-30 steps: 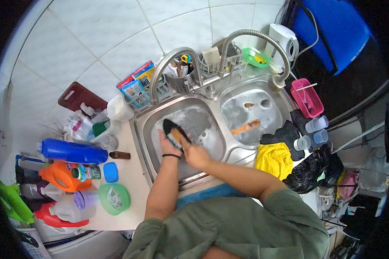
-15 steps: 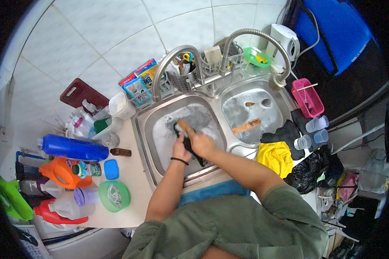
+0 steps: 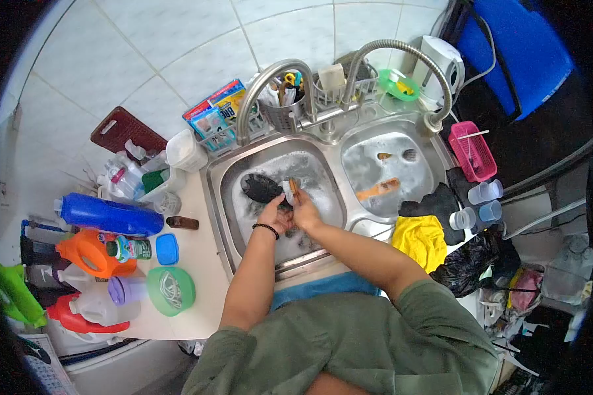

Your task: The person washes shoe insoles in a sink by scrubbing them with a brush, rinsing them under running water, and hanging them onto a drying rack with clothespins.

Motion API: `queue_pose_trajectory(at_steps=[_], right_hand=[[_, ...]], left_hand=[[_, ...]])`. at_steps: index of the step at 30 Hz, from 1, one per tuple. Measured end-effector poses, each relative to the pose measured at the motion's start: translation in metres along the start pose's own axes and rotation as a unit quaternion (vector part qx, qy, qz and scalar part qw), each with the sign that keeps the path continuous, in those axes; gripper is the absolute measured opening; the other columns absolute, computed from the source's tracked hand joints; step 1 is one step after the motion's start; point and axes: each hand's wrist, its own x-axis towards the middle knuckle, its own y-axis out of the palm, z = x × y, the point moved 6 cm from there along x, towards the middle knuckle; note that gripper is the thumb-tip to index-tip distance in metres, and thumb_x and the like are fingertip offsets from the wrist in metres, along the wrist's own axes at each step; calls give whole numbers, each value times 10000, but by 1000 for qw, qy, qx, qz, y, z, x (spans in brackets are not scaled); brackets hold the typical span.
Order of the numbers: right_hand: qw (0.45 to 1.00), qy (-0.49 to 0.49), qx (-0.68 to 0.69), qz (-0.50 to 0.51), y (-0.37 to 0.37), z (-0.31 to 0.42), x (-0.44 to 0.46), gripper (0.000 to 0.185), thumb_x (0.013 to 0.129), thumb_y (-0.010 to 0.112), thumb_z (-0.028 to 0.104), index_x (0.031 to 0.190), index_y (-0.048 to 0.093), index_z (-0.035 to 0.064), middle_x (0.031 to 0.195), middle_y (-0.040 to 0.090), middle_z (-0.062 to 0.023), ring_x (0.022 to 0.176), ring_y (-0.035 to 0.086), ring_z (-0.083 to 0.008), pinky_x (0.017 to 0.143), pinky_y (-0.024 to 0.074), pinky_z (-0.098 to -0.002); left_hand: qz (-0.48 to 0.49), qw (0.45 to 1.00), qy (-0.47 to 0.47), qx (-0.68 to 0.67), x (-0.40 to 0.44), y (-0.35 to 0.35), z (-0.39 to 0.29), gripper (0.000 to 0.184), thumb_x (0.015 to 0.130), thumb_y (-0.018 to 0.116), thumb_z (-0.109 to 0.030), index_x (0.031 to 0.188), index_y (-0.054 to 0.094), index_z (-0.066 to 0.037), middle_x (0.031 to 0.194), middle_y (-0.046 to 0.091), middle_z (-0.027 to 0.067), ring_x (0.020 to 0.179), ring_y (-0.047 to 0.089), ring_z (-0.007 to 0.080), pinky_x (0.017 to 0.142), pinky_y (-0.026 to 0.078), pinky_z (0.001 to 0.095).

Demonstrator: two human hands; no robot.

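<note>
White wall tiles are backing a steel sink. Near the left edge of its left basin, a black shoe is showing its dark, textured face; our left hand is gripping its near end. Our right hand is clasping a wooden-backed brush beside it, contact unclear. We are judging the scrubbing as under way, unfinished: suds are lying about the shoe, and no water is visibly running from the near faucet. Cleanliness we are unable to tell.
</note>
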Motion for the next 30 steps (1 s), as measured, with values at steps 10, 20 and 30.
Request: queue_pose_trajectory(at_steps=[10,20,30], right_hand=[[973,-67,-84,205,-2,17,-65,441,942,436,241,1356,408,93,924,643,-231,821,636,-385,713,496,-462],[929,-251,-262,69,-31,71,-55,502,887,445,206,1374,364,118,758,632,-262,687,636,-422,624,505,-538],[923,-295,-238,70,-31,56,-57,553,872,457,194,1401,303,150,746,630,-264,628,621,-439,586,489,-567]], left_hand=[[37,958,220,-181,-16,-3,-21,590,822,475,-622,992,586,-68,844,596,122,747,583,315,742,486,459],[122,960,188,-166,-16,36,-5,826,819,372,-731,1310,382,-66,1122,572,133,1087,518,394,950,387,541],[75,968,170,-166,-27,37,-16,506,956,370,-481,1181,486,-43,1146,575,157,1020,564,362,927,433,519]])
